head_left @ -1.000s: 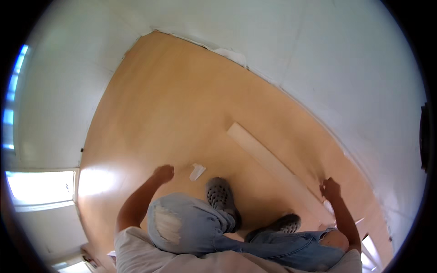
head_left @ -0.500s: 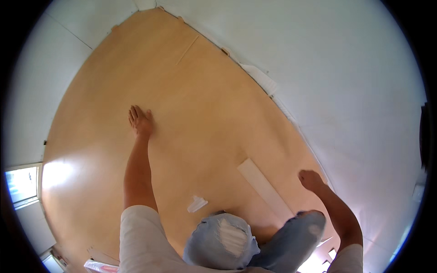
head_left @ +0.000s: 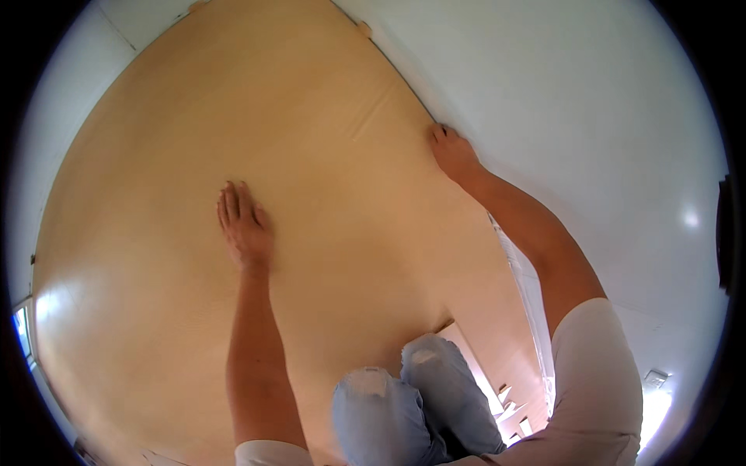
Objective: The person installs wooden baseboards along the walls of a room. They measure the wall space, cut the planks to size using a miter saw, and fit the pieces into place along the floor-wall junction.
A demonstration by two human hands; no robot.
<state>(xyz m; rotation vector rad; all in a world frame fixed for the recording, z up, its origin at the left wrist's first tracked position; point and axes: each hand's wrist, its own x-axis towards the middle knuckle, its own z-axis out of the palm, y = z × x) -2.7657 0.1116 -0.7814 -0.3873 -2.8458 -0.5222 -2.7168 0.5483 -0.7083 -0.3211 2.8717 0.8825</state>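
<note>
A broad, smooth tan sheet spreads under me, its right edge meeting a white wall. My left hand lies palm down on the middle of the sheet, fingers stretched out and holding nothing. At the wall edge on the right, my right hand has its fingers curled against the seam. A small dark spot shows between those fingers, but I cannot make out what it is.
My knees in torn jeans rest on the sheet. Beside them is a pale flat strip, partly hidden. A thin strip lies farther off. Small tan tabs stand along the wall seam. A window is at far left.
My right hand has moved forward along the wall edge, from beside my knee to far ahead. My body and view have shifted forward; the left hand stays flat on the sheet.
</note>
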